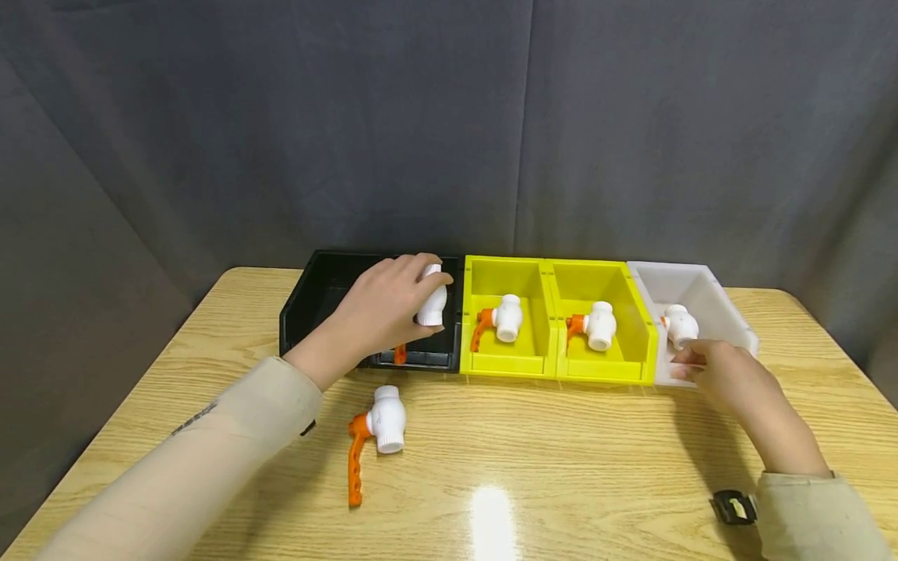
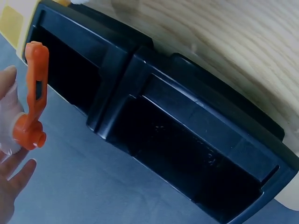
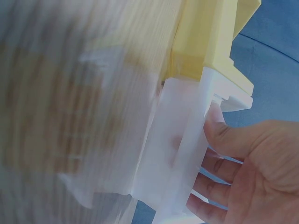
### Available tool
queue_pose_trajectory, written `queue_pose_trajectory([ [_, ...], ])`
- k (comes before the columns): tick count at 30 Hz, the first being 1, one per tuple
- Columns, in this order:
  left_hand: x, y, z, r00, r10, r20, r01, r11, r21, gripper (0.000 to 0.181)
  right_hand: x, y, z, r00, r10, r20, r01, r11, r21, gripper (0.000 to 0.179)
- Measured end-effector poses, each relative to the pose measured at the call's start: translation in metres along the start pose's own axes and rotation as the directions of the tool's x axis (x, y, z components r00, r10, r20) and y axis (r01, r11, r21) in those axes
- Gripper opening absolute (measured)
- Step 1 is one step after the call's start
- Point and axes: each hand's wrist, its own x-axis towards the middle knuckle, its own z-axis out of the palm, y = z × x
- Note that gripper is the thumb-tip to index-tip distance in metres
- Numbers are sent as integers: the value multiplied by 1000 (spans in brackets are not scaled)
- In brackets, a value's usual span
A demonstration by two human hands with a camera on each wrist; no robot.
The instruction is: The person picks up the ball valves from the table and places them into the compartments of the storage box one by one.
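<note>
A white ball valve with an orange lever [image 1: 433, 300] is held upright between the thumb and fingers of my left hand [image 1: 382, 308], over the black bin [image 1: 326, 292]. In the left wrist view its orange lever [image 2: 38, 86] points away from the fingers. My right hand [image 1: 737, 378] reaches over the front of the white bin [image 1: 722, 308], its fingertips close to a white valve [image 1: 679, 323] lying inside. From the right wrist, the thumb is at the bin's front lip [image 3: 189, 140] and the fingers extend behind it, their tips hidden.
Two yellow bins [image 1: 508, 362] stand between the black and white ones, each with one orange-levered valve. Another valve [image 1: 388, 421] lies on the wooden table [image 1: 561, 467] before the black bin. A grey curtain [image 1: 421, 132] hangs behind. A small black object [image 1: 733, 507] is near the right sleeve.
</note>
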Motion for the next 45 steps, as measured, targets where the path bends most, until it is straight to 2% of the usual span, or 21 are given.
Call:
queue_pose_trajectory([
  [4,8,-6,5,999,-37,37,37,999,-9,65,0,0,-1,1000,2,3,-2,1000,-2,5],
  [11,21,-11,11,992,-46,115,47,999,-4,64,0,1,-1,1000,-5,-4,5,1000,1,5],
  [17,24,-17,18,981,-70,181,69,998,13,65,0,0,0,1000,1,1,-1,1000,8,5],
  [22,25,-24,24,973,-116,199,117,993,7,61,1,-1,1,1000,6,7,-7,1000,9,6],
  [28,27,-28,31,957,-153,246,157,988,1,59,0,-2,1,1000,20,14,-20,1000,8,7],
  [37,27,-22,48,936,-123,330,128,992,7,60,1,-2,2,1000,4,2,-4,1000,12,5],
  [45,25,-18,59,910,-149,386,148,988,33,72,1,-3,5,1000,4,-5,-4,1000,26,7],
])
